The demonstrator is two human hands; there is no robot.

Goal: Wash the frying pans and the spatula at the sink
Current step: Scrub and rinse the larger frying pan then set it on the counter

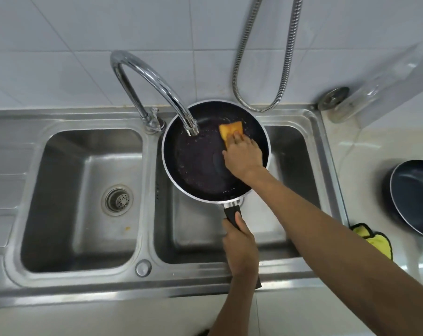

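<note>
Head: left hand grips frying pan; right hand holds sponge inside.

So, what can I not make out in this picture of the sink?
Head view only.
The spatula: not in view anywhere.
The second pan: cut off by the right edge, handle unseen.
The right basin drain: hidden under the frying pan.
The pan handle: mostly covered by the left hand.
The sponge: partly under the right hand.
The tap: water flow too faint to tell.
</note>
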